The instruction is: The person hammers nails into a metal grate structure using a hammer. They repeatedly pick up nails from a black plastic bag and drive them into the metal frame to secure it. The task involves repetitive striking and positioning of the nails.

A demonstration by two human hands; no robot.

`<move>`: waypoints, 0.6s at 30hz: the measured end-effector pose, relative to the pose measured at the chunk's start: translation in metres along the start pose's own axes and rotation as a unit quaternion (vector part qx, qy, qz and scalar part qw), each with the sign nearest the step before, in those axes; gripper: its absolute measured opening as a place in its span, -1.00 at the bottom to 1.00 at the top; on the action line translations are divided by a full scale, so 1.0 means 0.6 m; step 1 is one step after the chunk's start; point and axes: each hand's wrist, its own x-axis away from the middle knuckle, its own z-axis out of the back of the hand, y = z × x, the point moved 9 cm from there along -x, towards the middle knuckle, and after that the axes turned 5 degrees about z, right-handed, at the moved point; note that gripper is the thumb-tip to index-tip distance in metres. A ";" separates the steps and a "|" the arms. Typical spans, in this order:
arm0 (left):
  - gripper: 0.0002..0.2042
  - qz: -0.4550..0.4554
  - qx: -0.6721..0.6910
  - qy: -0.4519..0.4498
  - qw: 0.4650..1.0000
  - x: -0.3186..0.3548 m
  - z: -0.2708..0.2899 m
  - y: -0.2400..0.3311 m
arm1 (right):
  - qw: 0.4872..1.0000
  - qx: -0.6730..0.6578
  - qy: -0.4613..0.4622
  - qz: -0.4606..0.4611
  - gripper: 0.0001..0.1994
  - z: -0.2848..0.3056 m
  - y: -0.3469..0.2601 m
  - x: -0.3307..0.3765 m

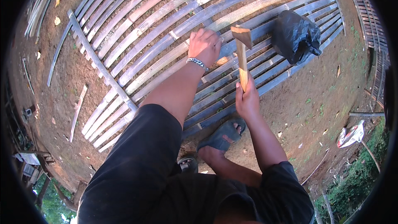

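My right hand (pixel 248 101) is wrapped round the wooden handle of a small hatchet (pixel 243 64). Its head stands raised just right of my other hand, above the bamboo slats (pixel 166 43). With fingers curled in and knuckles up, my left hand (pixel 205 49) rests on the slat panel. Whatever those fingers pinch, if anything, is hidden or too small to name. A chain bracelet (pixel 197 62) circles the left wrist. The long slats lie side by side on the ground, with a bamboo crosspiece (pixel 99 63) over them toward the left end.
A black plastic bag (pixel 295 37) sits on the slats to the right. My sandalled foot (pixel 222 136) is beside the panel's near edge. Loose bamboo strips (pixel 78 112) lie on the dirt at left. At right are a white sack (pixel 351 134) and another slatted structure (pixel 369 16).
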 end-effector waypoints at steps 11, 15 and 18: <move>-0.92 0.025 -0.010 -0.016 1.000 -0.001 -0.002 -0.009 | 0.999 -0.043 0.001 0.000 -0.49 0.010 -0.015 0.007; -0.82 0.038 0.026 0.002 0.999 0.002 0.014 -0.019 | 0.998 -0.065 -0.010 -0.011 -0.49 0.018 -0.018 0.013; -0.66 0.114 -0.024 0.088 0.989 0.008 0.041 -0.037 | 0.999 -0.044 -0.024 -0.009 -0.49 0.027 -0.023 0.016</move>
